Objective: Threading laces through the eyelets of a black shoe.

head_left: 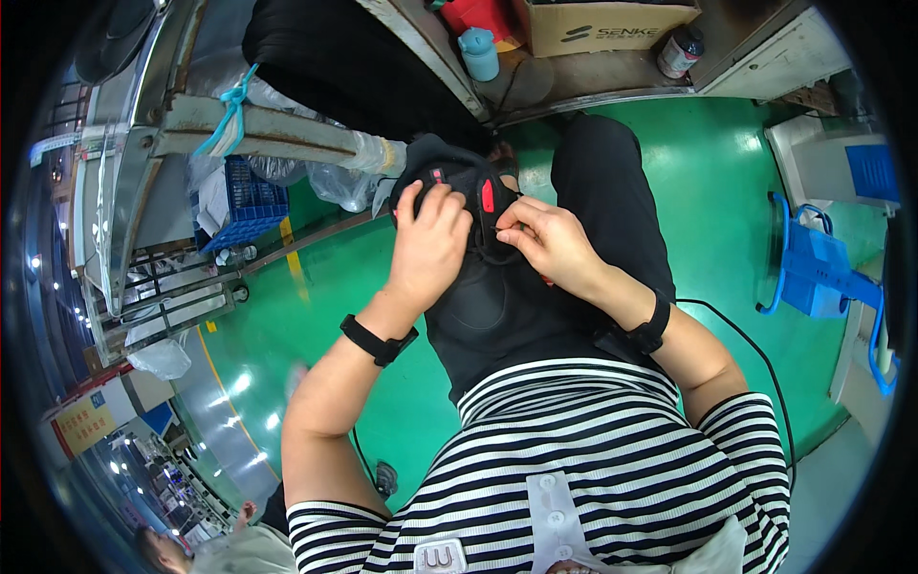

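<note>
A black, soft-looking piece with red tabs (488,195) rests over my lap, at the end of a tape-wrapped bar. I cannot make out its exact kind. My left hand (430,244) lies across its left part with the fingers bent, gripping it from above. At its right edge, my right hand (550,244) is closed in a pinch, thumb against forefinger. A small dark thing, thin like a thread or cord end, shows at those fingertips, too small to name.
Left of my lap, a rusty metal frame (258,129) carries a tied blue strip. A blue crate (251,206) and clear plastic bags (339,184) sit beneath. Ahead, a shelf holds a light-blue bottle (478,55) and a cardboard box (607,29). A blue-framed stand (822,273) is at right.
</note>
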`<state>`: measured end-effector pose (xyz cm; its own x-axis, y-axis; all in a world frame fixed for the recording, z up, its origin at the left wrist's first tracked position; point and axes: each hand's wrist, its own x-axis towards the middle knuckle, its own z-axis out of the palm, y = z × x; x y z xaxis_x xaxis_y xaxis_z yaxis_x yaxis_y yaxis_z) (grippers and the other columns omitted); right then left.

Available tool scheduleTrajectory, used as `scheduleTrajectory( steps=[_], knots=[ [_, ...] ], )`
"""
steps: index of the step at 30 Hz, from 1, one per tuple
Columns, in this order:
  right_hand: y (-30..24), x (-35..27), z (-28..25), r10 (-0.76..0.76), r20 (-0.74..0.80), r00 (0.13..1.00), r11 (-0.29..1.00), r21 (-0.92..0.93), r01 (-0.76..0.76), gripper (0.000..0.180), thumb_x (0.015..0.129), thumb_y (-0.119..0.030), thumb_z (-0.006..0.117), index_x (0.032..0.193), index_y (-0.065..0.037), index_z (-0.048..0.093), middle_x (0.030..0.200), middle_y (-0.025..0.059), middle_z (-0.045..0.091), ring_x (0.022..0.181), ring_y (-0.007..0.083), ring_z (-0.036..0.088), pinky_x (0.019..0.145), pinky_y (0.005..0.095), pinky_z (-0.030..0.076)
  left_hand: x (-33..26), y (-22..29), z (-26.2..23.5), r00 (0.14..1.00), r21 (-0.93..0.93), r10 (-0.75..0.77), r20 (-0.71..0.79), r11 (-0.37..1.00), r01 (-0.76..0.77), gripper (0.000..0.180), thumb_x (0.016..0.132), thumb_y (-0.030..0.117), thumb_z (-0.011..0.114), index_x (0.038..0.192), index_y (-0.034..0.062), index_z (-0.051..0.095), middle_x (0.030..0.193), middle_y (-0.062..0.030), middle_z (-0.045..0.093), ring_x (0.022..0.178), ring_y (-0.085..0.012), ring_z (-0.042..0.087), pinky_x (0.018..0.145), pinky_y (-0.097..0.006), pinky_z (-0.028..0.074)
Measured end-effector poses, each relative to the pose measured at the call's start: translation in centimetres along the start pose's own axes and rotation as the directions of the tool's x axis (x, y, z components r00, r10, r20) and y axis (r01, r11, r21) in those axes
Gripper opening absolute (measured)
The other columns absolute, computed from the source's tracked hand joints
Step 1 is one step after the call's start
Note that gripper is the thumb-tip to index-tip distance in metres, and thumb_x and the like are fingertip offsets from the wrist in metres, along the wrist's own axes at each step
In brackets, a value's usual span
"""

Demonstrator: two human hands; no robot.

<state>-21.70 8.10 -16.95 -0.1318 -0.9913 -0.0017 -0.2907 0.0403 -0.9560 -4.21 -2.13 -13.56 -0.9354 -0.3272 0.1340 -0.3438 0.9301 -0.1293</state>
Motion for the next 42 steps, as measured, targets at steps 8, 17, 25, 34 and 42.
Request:
scheduleTrajectory(
  steps=[8,17,25,34,42],
  knots=[
    [-1.2,2.7,1.8,-0.488,-0.08,0.869,0.783,-0.481,0.395,0.008,0.077,-0.014,0.071,0.082,-0.01,0.066,0.087,0.0018,0.057,0.091,0.0231,0.056,0.083,0.0379,0.043,1.0,-0.8,1.3,0.882,-0.541,-0.469,-0.046,0.754,0.372,0.004,0.083,0.0,0.062,0.084,0.0013,0.059,0.106,-0.0122,0.055,0.102,-0.0318,0.05,0.09,-0.04,0.042],
    [0.1,6.1,2.8,-0.438,0.19,0.879,0.797,-0.37,0.477,0.008,0.075,-0.016,0.073,0.076,-0.012,0.065,0.084,0.0005,0.055,0.1,0.0244,0.052,0.107,0.051,0.033,-0.4,-1.0,0.6,0.817,-0.639,-0.575,-0.037,0.642,0.423,0.007,0.084,0.002,0.066,0.089,0.0015,0.062,0.111,-0.0129,0.055,0.11,-0.0329,0.049,0.094,-0.042,0.042],
    [-0.7,5.8,1.7,-0.309,0.229,0.923,0.808,-0.449,0.382,0.014,0.073,-0.007,0.076,0.083,-0.008,0.066,0.079,0.004,0.061,0.1,0.0241,0.056,0.111,0.0519,0.031,-4.4,-0.3,-2.6,0.912,-0.317,-0.407,-0.054,0.873,0.37,0.012,0.075,0.013,0.076,0.083,0.0074,0.069,0.136,-0.0137,0.051,0.136,-0.039,0.035,0.111,-0.06,0.028],
    [-0.1,7.4,2.7,-0.217,0.243,0.945,0.918,-0.278,0.282,0.023,0.069,-0.009,0.08,0.087,-0.006,0.065,0.069,0.0019,0.064,0.091,0.0241,0.058,0.109,0.0468,0.035,-3.9,1.1,-1.7,0.816,-0.153,-0.566,-0.117,0.822,0.548,0.015,0.076,0.019,0.077,0.087,0.0102,0.073,0.142,-0.0108,0.047,0.138,-0.0391,0.033,0.111,-0.064,0.023],
    [0.5,7.1,3.5,-0.28,0.237,0.93,0.902,-0.268,0.339,0.017,0.071,-0.01,0.078,0.084,-0.008,0.066,0.072,0.0013,0.065,0.096,0.024,0.057,0.109,0.046,0.034,-3.4,1.8,1.3,0.662,-0.478,-0.745,-0.083,0.613,0.629,0.01,0.076,0.015,0.076,0.084,0.0098,0.072,0.142,-0.0116,0.047,0.139,-0.0417,0.03,0.112,-0.058,0.023]
  ],
)
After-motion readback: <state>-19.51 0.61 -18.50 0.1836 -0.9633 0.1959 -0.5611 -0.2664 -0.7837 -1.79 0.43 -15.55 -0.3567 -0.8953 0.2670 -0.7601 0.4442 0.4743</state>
